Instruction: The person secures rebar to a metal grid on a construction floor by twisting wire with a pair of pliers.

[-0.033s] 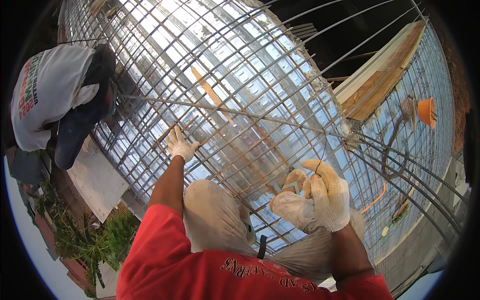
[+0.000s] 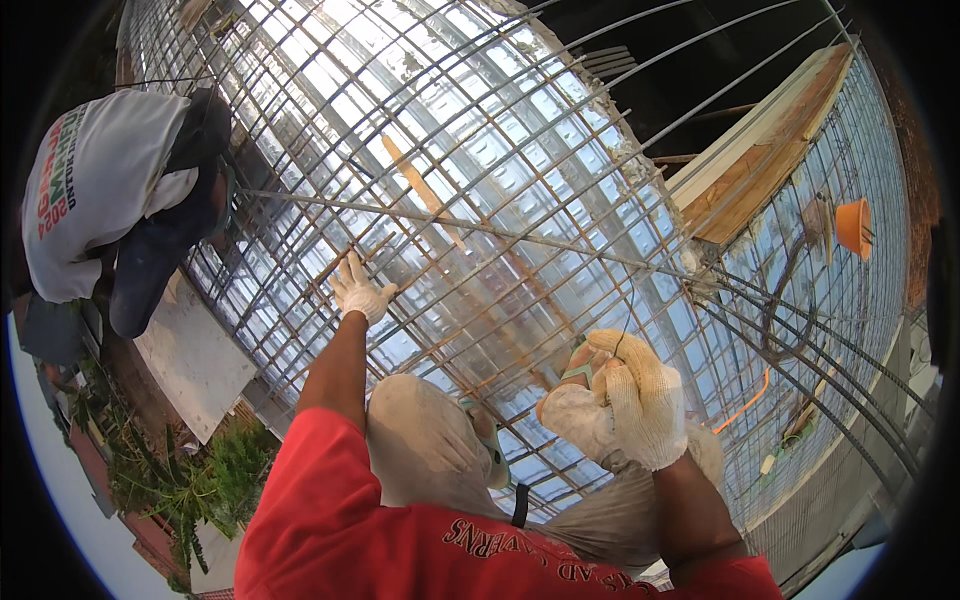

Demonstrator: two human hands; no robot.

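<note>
My left hand (image 2: pixel 360 290), in a pale work glove, rests on the steel rebar mesh (image 2: pixel 470 215) with its fingers stretched apart along the bars. A white-and-cream knitted glove covers my right hand (image 2: pixel 640 405), raised in front of my right knee. Its fingers are pinched on a thin dark tie wire (image 2: pixel 630 310) that sticks up above them. Shiny corrugated metal decking (image 2: pixel 530 100) lies beneath the mesh. I squat on the bars, and one of my sandals (image 2: pixel 578 362) shows beside the right hand.
At the left a co-worker in a white shirt (image 2: pixel 95 190) bends over the mesh. A long bar (image 2: pixel 480 228) crosses it diagonally. To the right are a wooden board (image 2: pixel 770 150), an orange container (image 2: pixel 853 228) and several thick rebars (image 2: pixel 830 340). A dark opening (image 2: pixel 690 80) lies beyond the decking's edge.
My right hand has shifted slightly left and down, still pinching the wire. My left hand stays at the same place on the mesh.
</note>
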